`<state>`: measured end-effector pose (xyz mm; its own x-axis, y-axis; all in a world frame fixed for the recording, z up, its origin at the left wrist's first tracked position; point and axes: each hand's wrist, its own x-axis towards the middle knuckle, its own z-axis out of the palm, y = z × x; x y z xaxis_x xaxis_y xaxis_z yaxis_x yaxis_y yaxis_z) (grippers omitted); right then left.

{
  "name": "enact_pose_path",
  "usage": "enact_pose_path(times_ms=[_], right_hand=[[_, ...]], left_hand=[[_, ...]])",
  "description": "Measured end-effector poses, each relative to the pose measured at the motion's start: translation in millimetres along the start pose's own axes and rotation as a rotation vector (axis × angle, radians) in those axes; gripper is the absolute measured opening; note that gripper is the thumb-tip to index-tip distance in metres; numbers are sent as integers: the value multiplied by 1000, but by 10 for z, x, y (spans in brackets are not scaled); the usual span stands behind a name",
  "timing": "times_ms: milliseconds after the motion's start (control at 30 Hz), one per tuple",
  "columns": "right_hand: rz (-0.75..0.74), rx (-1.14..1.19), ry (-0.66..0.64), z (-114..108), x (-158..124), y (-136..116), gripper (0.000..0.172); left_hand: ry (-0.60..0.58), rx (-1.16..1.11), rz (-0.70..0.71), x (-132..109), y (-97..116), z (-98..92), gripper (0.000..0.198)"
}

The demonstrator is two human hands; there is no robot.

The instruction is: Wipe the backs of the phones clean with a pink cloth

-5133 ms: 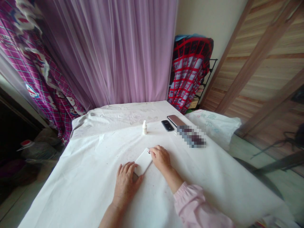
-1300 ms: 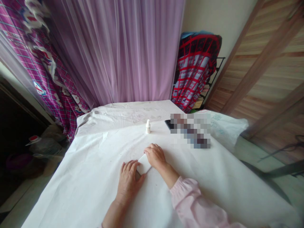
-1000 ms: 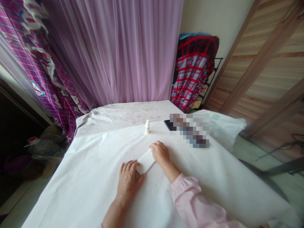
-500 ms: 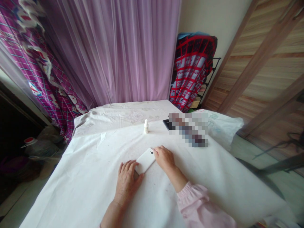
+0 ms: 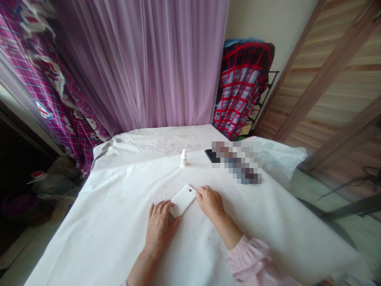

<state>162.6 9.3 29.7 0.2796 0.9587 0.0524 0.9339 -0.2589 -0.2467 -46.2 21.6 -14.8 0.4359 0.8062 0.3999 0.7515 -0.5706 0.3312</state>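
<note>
- Left grip (image 5: 160,221): holding the near end of the phone (image 5: 183,201), set about as wide as the phone itself, fingers along its left edge and thumb by its right edge.
- Right grip (image 5: 210,201): narrow, fingers curled, thumb and forefinger tips together at the phone's far right corner. Whether they pinch the edge, or have something small between them, I cannot tell.
- The phone lies flat on the worktop (image 5: 119,222), white back up, camera dot at its far end.
- Its long axis runs on a slant, from the near left end under the left grip to the far right end beside the right grip. The key relation, as I judge it, is this slant: the phone points away and to the right from the left grip, while from the right grip its body runs back and to the left.
- Of the two, the left grip is nearer, covering part of the phone; the right grip is only at its corner.
- Beyond the phone, well apart from its far end, the bottle (image 5: 183,159) stands upright.
- Farther off, beyond the phone and to its right, lies a black item (image 5: 208,155), partly masked by blurred blocks.
</note>
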Motion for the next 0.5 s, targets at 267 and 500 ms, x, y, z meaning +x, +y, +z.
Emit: enact_pose_path(times_ms=[267,500], right_hand=[[-98,98,-19,34,-54,-172,26],[-237,172,-12,77,-113,-245,24]], left_hand=[[16,-6,-10,7,-2,-3,30],[18,-10,-18,10,-8,5,32]])
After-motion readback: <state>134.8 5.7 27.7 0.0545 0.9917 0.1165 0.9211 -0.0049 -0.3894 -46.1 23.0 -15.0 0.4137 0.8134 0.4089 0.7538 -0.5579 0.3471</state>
